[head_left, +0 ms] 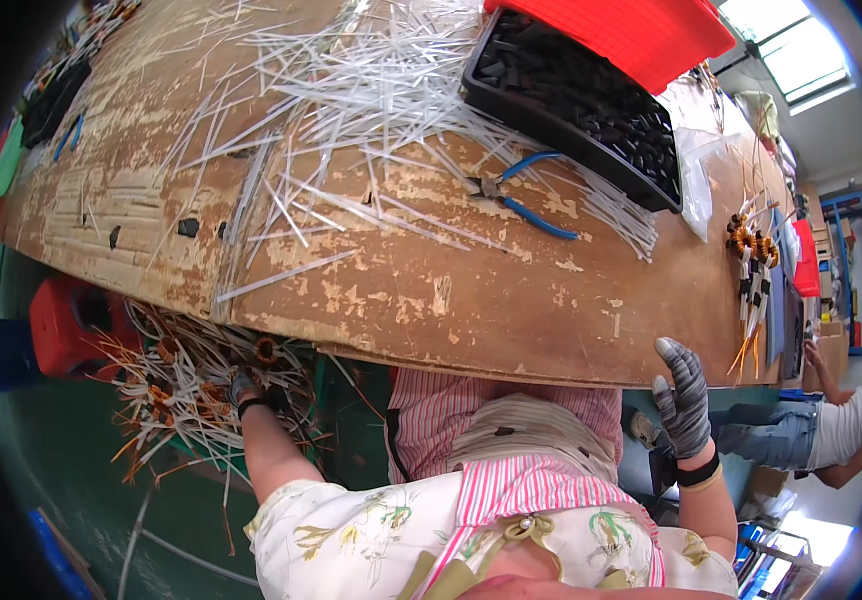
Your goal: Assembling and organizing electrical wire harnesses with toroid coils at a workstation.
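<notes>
My left hand (243, 387), in a grey glove, reaches below the table's left front edge into a heap of wire-wound ring coils (166, 405) with white-sleeved leads and orange wire ends. Its fingers are mostly hidden among the leads, so whether they grip a coil cannot be told. At the table's front edge on the right, my right hand (686, 398) is raised, also gloved in grey. Its fingers are spread from the thumb and hold nothing. Several similar coils (754, 245) lie on the table's right side, beyond this hand.
Loose thin white strips (371, 85) cover the far middle of the worn wooden table (511, 320). Blue-handled cutters (543, 220) lie before a black bin (561, 150) of small black pieces, with a red bin (621, 35) behind. Another person (801, 430) is at the right.
</notes>
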Tool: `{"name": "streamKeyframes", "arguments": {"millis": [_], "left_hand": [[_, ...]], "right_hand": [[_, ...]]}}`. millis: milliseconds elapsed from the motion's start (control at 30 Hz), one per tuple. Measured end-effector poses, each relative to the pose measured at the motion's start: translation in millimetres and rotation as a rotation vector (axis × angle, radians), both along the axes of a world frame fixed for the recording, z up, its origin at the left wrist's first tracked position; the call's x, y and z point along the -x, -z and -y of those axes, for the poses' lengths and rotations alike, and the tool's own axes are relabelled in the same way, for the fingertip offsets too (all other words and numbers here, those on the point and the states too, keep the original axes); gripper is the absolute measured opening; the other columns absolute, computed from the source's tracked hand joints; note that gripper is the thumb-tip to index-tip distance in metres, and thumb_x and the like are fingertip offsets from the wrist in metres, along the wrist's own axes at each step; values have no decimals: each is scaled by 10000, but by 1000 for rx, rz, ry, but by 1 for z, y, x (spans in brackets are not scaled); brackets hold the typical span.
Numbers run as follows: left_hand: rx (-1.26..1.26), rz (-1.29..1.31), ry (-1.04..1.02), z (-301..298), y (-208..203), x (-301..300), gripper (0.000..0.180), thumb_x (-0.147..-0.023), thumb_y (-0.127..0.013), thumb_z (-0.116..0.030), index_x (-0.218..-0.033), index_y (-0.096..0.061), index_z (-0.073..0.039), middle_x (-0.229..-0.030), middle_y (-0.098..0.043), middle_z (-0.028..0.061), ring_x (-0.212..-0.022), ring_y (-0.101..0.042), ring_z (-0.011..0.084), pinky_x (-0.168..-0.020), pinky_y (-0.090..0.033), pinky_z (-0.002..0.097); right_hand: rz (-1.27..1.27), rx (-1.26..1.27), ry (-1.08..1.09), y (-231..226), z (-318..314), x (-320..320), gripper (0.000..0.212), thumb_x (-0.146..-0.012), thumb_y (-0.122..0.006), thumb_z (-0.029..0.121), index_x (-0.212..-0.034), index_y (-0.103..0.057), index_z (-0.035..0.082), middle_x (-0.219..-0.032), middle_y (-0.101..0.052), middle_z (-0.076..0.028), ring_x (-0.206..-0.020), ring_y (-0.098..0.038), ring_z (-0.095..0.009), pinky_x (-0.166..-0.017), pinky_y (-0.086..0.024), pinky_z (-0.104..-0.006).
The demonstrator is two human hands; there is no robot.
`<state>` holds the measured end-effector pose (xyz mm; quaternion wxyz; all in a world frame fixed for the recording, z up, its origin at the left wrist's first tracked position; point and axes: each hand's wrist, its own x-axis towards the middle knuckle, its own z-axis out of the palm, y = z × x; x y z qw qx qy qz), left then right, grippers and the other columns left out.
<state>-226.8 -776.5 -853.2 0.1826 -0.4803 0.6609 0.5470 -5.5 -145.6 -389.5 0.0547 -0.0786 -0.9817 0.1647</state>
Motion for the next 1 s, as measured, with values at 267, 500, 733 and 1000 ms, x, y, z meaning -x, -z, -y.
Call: {"name": "streamKeyframes", "arguments": {"millis": [267, 500, 733, 1000], "left_hand": [[-157, -423, -313, 4, -139, -68, 405, -834, -619, -412, -1038, -612, -62, -920, -619, 59, -762, -572, 157, -635, -495, 294], [201, -1011, -214, -114, -404, -153, 381, -865, -602, -257, -1159, -544, -22, -1016, -592, 45, -926, -572, 138, -823, -469, 276], [-404, -1264, -8, -162, -444, -139, 600, -750, -702, -160, -1281, -442, -58, -1218, -519, 83, -1122, -529, 232, -983, -434, 383], [-1058, -945, 427, -305, -451, -71, 603, -725, -736, -153, -1260, -477, -48, -1180, -550, 77, -1109, -533, 221, -973, -428, 361]], "right_hand": [[-151, 541, -23, -28, -11, 69, 385, -889, -529, 160, -1221, -500, -32, -1162, -577, -125, -1086, -530, -213, -969, -383, -340], [-128, 936, -314, -63, -4, 117, 540, -925, -508, 340, -1322, -421, -15, -1214, -557, -120, -1125, -518, -210, -993, -364, -351], [258, 1165, -664, -60, 32, 137, 546, -919, -519, 348, -1326, -416, -1, -1230, -541, -112, -1139, -500, -204, -1004, -350, -350], [464, 1458, -843, -2, 90, 130, 642, -845, -672, 202, -1349, -334, -7, -1282, -479, -76, -1189, -431, -160, -1045, -304, -307]]}}
